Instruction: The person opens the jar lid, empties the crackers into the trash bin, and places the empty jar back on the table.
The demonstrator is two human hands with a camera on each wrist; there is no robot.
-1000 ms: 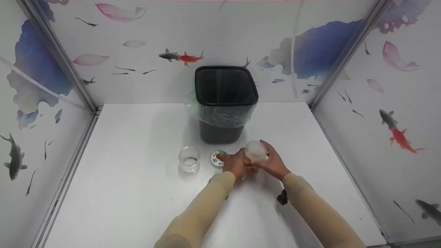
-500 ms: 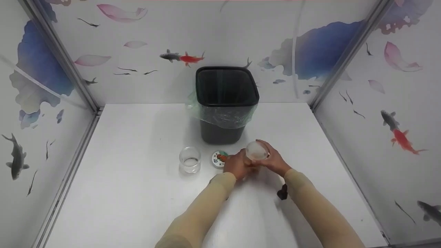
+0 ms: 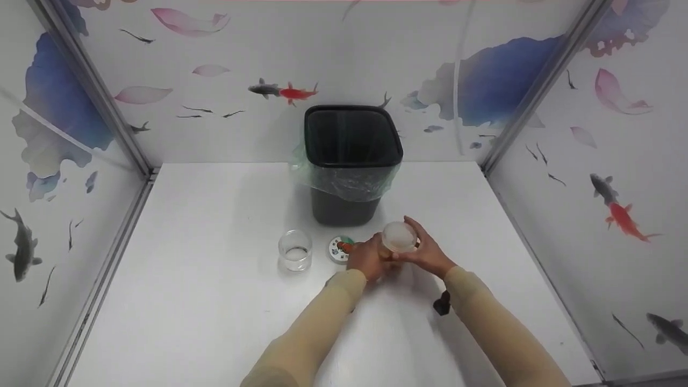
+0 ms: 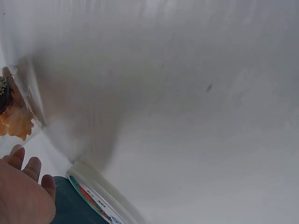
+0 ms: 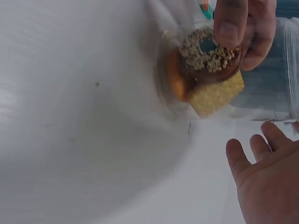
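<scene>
Jar (image 3: 399, 237): sitting between both hands, near the bin (image 3: 345, 207), holding snacks (image 5: 217, 95); base contact is not showing clearly.
Left hand (image 3: 368, 259): gripping the jar's side.
Right hand (image 3: 429, 255): spanning and holding its top.
Printed lid (image 3: 338, 250): lying just beside the left hand.
Hazard: a loosening left grip could be tipping the jar, jostling snacks; a drifting left wrist could be nudging the lid.

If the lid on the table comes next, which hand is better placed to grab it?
Left, probably. The left hand is beside the lid; the right hand is across the jar. But the left grips the jar, so the right might have to hold it alone.
</scene>
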